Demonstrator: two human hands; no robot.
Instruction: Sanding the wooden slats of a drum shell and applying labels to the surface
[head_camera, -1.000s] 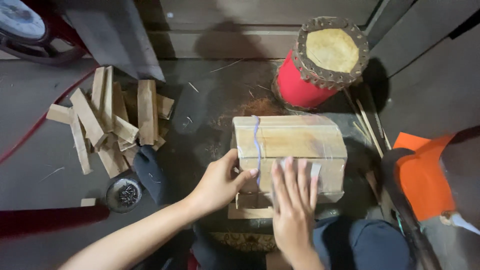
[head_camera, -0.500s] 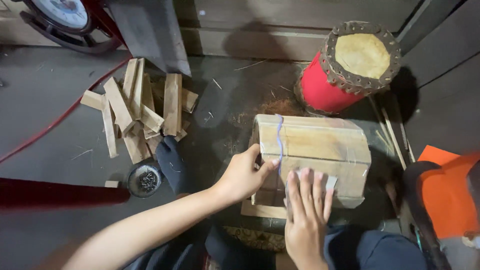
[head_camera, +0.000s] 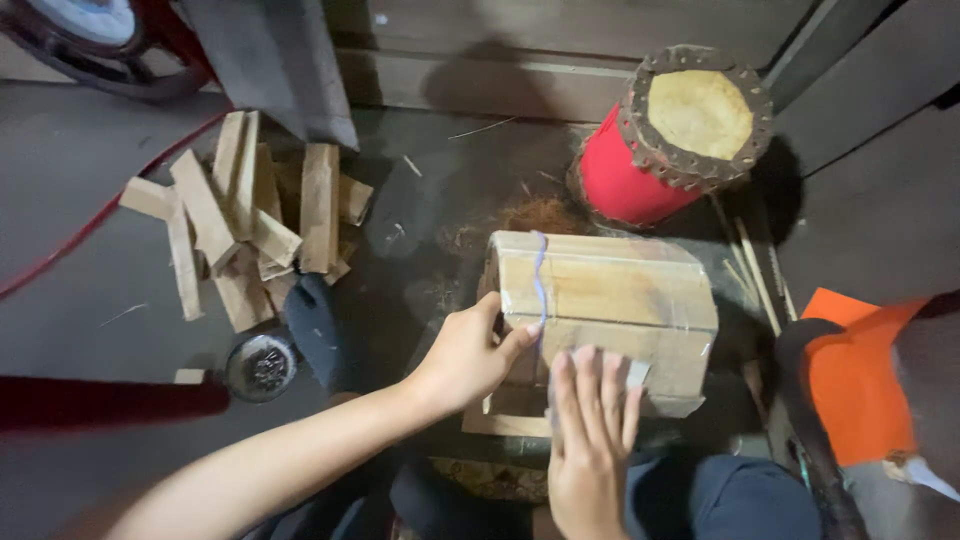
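- The floor (head_camera: 90, 200) was dark and dusty, with wood offcuts (head_camera: 240, 225) and a red drum (head_camera: 670, 140) nearby.
- The wooden block (head_camera: 610, 310) sat before my knees; it looked heavy, stiff and rough, best gripped by its side edges.
- My left hand (head_camera: 465, 355) clasped its left edge; my right hand (head_camera: 590, 430) lay flat, fingers (head_camera: 590, 385) spread.
- Neither had shifted since a moment before.

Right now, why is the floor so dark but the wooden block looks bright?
Head view: light falls from above onto the pale wooden block, the left hand and the right hand, so they look bright; the red drum casts a dark shadow to its right; the grey floor stays dim; the edges look slightly soft.
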